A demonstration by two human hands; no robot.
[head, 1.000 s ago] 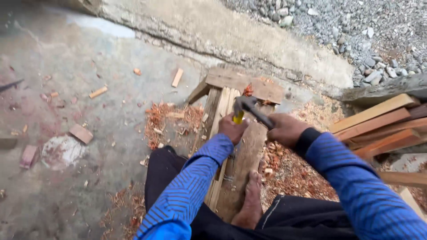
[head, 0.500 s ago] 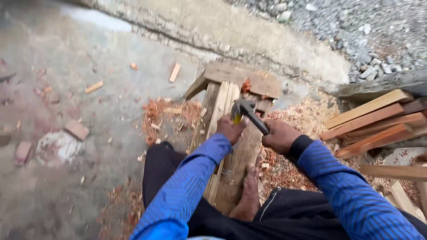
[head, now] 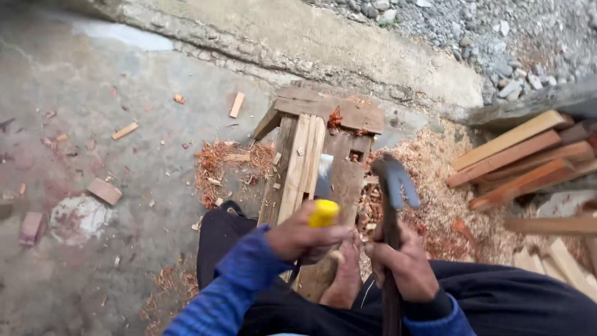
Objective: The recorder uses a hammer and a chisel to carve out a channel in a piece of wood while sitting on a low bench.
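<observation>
My left hand [head: 305, 238] grips a chisel with a yellow handle [head: 324, 213]; its metal blade [head: 323, 176] points down onto a wooden board [head: 344, 186]. In my right hand [head: 404, 258] is a claw hammer [head: 395, 184], held upright by its dark handle with the head raised above the board. The board lies on a low wooden bench [head: 298, 134]. My bare foot [head: 343, 274] rests on the board's near end between my two hands.
Sawdust and wood shavings [head: 429, 180] lie around the bench. Sawn planks [head: 516, 155] are stacked at the right. Small wood offcuts [head: 104, 190] dot the concrete floor at the left. A concrete kerb [head: 323, 50] and gravel [head: 497, 31] run along the far side.
The hammer has swung up from the chisel and now stands raised. Both hands have drawn nearer to me and the yellow chisel handle now shows clearly.
</observation>
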